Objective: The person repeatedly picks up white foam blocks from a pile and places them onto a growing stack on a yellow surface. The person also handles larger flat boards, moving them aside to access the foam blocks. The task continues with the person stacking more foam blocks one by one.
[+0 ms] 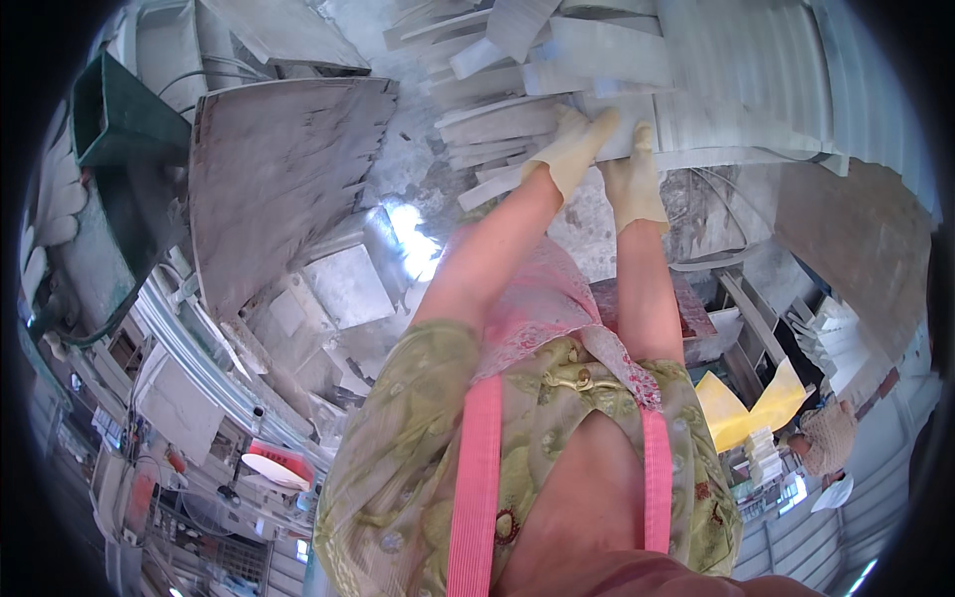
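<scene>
Both my hands wear pale yellow gloves and are close together at the upper middle, over a stack of pale strips. My left hand [570, 151] is closed at the left side of a pale flat piece [624, 117], its thumb toward the right. On the piece's near right edge, my right hand [637, 187] is bent with its fingers pressed against it. The undersides of both grips are hidden. Loose pale strips [497, 124] lie in an uneven pile just left of my left hand. Beyond the hands, more pale flat pieces [607, 50] overlap.
A long row of stacked pale sheets [741, 75] stands to the right. At left are a large dusty board [269, 189] and a green metal chute [119, 114]. A yellow sheet [751, 408] and another person [828, 438] are at lower right.
</scene>
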